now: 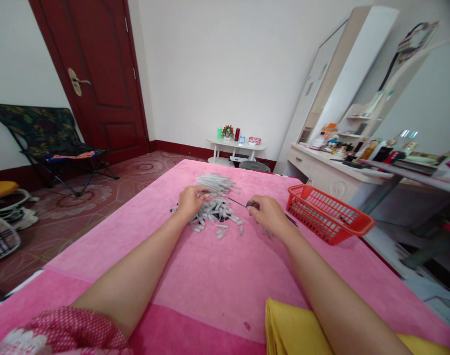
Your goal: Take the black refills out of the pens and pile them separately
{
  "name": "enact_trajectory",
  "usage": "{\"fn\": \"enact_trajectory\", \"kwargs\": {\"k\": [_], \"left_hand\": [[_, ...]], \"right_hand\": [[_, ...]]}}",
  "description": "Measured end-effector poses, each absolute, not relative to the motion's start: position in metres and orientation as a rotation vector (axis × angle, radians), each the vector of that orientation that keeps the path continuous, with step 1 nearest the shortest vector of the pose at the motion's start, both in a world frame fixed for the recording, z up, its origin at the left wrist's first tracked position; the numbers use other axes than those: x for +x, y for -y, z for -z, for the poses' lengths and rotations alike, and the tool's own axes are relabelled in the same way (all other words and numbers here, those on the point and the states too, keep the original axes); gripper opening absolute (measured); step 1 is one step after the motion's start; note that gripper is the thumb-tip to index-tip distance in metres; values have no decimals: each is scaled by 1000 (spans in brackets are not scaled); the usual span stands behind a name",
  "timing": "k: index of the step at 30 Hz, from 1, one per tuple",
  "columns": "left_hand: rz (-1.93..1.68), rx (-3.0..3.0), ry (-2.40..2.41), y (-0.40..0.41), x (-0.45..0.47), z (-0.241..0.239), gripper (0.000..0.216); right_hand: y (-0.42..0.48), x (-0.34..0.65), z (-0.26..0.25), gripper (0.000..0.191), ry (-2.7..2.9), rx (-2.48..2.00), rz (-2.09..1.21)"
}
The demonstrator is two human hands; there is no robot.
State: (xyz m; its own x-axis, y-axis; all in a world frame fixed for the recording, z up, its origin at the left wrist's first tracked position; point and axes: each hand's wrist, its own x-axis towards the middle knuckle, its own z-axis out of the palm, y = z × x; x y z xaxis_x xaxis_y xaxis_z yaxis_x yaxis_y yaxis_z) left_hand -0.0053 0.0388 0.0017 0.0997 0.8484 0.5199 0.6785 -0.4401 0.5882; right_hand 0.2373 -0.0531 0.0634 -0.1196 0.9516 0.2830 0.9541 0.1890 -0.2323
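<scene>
My left hand (190,202) is over the left side of a loose heap of short, clear, cap-like pieces with black bits (219,212). Its fingers are pinched together; whatever is between them is too small to make out. Across from it, my right hand (267,213) grips a thin dark rod (237,201), which looks like a pen refill and points left toward the heap. Just behind the heap lies a bundle of long clear tubes (215,183), like pen barrels. A few more small pieces lie partly hidden beneath my right hand.
A red plastic basket (328,217) stands on the pink cloth-covered table (210,276) to the right, with a dark thin stick (291,220) beside it. Folded yellow cloth (294,328) lies at the front right. A cluttered dressing table (321,162) is beyond.
</scene>
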Motion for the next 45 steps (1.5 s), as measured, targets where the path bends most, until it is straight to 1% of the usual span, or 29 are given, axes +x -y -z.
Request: {"fn": "enact_trajectory", "kwargs": {"k": [6,11,14,19,22,27,32,39,45], "left_hand": [[-1392,1990,-1233,-39,5,-1,21],[-1428,1942,-1171,-38,7,-1,21],[-1400,1980,-1189,-38,7,-2,21],[-1260,2291,-1279,-28,11,-9,20],[-1256,2382,-1281,-25,14,-10,21],[-1290,2290,-1136,-29,13,-5,24],[-1136,2578,-1014,-26,13,-7,25],[-1224,2367,-994,-24,18,-5,25],[-1190,2326,-893,-14,37,-5,23]], "right_hand": [[58,229,-70,17,2075,-1746,12],[58,231,-71,18,2081,-1764,28],[59,231,-71,18,2098,-1765,42],[62,229,-74,19,2112,-1782,150],[63,229,-76,19,2102,-1785,201],[63,231,-77,19,2136,-1730,212],[62,235,-78,19,2196,-1738,337],[63,239,-82,17,2176,-1746,316],[61,231,-73,14,2180,-1630,283]]}}
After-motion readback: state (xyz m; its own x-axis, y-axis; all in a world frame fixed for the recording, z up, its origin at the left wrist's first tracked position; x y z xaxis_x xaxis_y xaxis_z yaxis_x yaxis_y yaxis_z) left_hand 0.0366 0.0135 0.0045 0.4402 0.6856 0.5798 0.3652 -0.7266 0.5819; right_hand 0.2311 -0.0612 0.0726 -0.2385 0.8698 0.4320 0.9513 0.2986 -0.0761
